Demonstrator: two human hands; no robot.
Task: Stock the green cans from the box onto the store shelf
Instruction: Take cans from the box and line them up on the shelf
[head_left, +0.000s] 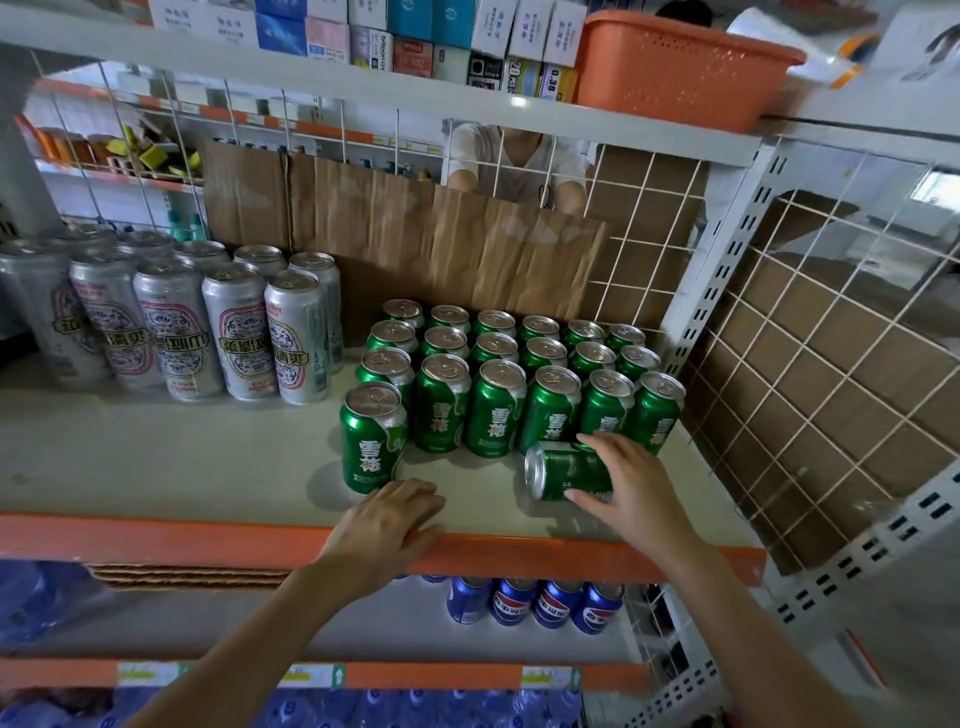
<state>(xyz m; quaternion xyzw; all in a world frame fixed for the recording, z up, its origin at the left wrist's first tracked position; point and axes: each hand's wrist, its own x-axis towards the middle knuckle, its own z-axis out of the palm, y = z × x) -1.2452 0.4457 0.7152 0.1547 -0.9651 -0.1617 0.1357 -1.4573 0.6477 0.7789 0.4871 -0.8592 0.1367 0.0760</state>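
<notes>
Several green cans (493, 384) stand upright in rows on the white shelf (208, 457), against the right mesh wall. One more upright green can (371, 439) stands alone at the front left of the block. My right hand (631, 488) grips a green can (563, 470) lying on its side, lid pointing left, just in front of the front row. My left hand (387, 525) rests flat on the shelf's orange front edge (156, 538), just below the lone can, holding nothing. The box is not in view.
Tall silver cans (208, 327) stand on the shelf's left half. Brown cardboard (415, 239) lines the wire mesh back. A person (514, 166) stands behind the mesh. Blue cans (535, 603) sit on the shelf below. An orange basket (675, 67) sits above.
</notes>
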